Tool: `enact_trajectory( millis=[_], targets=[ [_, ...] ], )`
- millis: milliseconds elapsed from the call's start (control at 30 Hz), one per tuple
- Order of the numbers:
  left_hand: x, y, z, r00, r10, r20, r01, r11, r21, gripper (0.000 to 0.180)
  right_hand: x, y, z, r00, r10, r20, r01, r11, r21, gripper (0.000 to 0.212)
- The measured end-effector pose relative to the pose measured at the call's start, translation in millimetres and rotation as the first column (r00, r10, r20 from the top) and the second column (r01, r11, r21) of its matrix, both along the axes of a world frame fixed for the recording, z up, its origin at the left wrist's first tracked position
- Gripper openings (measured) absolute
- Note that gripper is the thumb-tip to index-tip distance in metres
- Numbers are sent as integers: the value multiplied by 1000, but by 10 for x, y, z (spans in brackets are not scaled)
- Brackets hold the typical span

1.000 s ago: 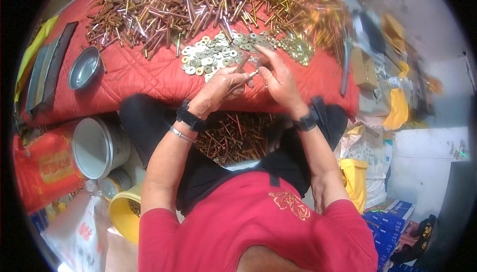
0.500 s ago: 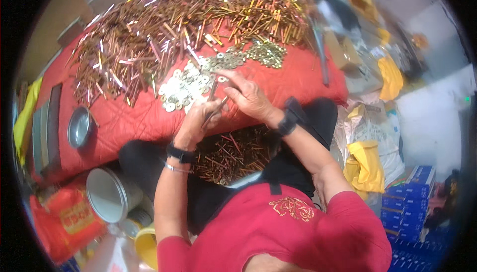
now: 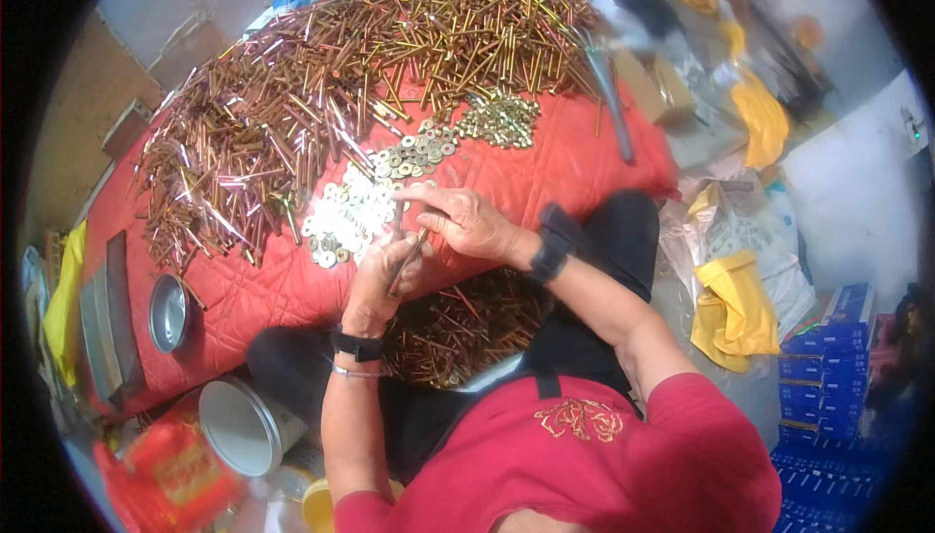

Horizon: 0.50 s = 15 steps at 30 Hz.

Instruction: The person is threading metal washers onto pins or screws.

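Note:
My left hand [image 3: 382,275] is closed around slim metal bolts. One bolt [image 3: 407,262] slants across the fingers, and a second stands up from the fingertips. Close on its right is my right hand [image 3: 472,226], index finger stretched over the bolt tips and thumb near the slanted bolt's end. Nothing plainly shows in the right hand; its curled fingers are partly hidden. Just beyond both hands lies a spread of pale washers [image 3: 341,217], very bright under the light. Darker washers [image 3: 414,153] and a small pile of brassy nuts [image 3: 499,119] lie farther back.
A big heap of bolts [image 3: 390,36] covers the far part of the red quilted cover [image 3: 545,168]. More bolts [image 3: 463,333] lie below, between my legs. A metal bowl [image 3: 169,314] stands left, a white bucket [image 3: 239,426] below it. Yellow bags [image 3: 735,309] and blue boxes [image 3: 828,367] are right.
The whole view has shifted slightly. My left hand keeps its bolts. My right index finger has moved left over the upright bolt's tip, with the thumb near the slanted bolt.

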<state>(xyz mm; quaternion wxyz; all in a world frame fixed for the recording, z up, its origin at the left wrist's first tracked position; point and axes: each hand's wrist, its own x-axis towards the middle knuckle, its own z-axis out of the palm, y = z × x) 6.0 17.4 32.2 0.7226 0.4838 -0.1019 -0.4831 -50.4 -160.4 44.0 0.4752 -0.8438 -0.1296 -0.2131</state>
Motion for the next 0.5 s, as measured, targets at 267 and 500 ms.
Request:
enact_trajectory(
  millis=[267,500],
  targets=[
    [4,-46,58,999,19,43,-21,999,43,20,57,-148,-15,999,28,-47,-27,999,18,41],
    [-187,16,278,899,-277,340,261,961,92,29,444,-836,130,951,-236,-198,228,972,-58,26]
  ],
)
